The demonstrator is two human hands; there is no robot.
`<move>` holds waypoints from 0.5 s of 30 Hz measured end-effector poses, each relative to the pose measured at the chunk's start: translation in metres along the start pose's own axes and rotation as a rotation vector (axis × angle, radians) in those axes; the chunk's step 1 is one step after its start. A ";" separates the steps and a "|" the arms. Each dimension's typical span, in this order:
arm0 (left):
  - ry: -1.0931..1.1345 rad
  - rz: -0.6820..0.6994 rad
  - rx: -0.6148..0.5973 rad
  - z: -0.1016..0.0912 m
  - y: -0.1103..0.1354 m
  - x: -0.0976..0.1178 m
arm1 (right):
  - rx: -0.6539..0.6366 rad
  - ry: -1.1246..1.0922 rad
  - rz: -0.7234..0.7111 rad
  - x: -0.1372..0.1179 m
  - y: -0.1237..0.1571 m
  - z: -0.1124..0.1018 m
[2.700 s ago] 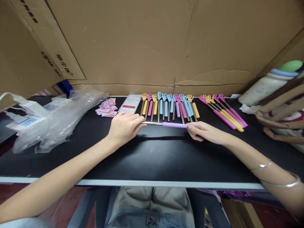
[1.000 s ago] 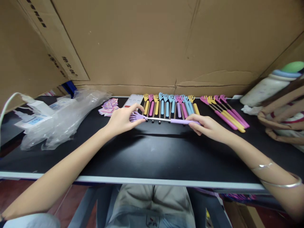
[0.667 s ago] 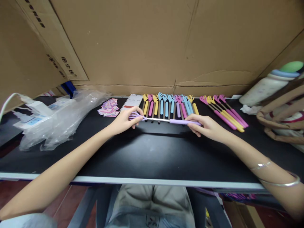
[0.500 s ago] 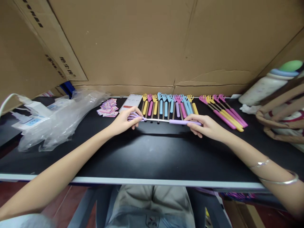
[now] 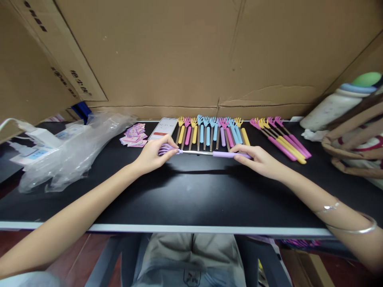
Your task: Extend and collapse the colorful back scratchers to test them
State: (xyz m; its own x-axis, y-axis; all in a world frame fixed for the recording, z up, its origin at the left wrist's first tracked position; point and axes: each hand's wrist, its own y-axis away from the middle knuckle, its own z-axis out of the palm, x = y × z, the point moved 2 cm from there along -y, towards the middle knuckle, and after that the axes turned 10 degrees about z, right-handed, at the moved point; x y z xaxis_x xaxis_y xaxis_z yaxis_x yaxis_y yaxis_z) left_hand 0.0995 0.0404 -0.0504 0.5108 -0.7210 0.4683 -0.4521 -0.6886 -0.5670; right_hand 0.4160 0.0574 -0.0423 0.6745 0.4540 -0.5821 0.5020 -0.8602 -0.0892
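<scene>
Stretched level between my two hands, above the black tabletop, is a purple back scratcher (image 5: 223, 154) with a bare metal shaft. My left hand (image 5: 157, 155) closes round its claw end. At the other end, my right hand (image 5: 254, 159) grips the purple handle, thumb below and fingers over it. Just behind it lies a row of back scratchers (image 5: 208, 133) in yellow, pink, blue and purple, claws pointing to the back. A second group of pink and yellow back scratchers (image 5: 284, 143) lies slanted to the right of my right hand.
Left of the row lie a phone (image 5: 163, 128) showing a timer and a pile of small pink cards (image 5: 134, 135). Clear plastic bags (image 5: 80, 151) cover part of a power strip (image 5: 44, 141). At right are a bottle (image 5: 335, 105) and a brown bag (image 5: 353, 143). Cardboard (image 5: 179, 56) walls the back.
My left hand has closed more fully over the claw, whose tines now show less. The back scratcher stays level in nearly the same place; the view has shifted slightly.
</scene>
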 end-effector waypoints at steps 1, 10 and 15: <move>-0.008 0.011 0.005 0.000 0.000 0.000 | -0.007 -0.011 0.003 -0.001 0.001 0.000; -0.086 0.060 0.043 -0.001 0.001 0.009 | -0.102 -0.135 0.069 -0.007 0.000 0.002; -0.130 0.080 0.065 0.000 0.001 0.012 | -0.213 -0.294 0.129 0.000 0.000 0.007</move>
State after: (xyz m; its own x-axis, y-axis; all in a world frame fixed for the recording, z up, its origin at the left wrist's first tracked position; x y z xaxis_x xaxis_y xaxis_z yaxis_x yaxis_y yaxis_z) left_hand 0.1049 0.0306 -0.0453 0.5669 -0.7545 0.3308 -0.4492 -0.6197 -0.6436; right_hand 0.4129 0.0557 -0.0480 0.5709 0.2330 -0.7873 0.5457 -0.8241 0.1518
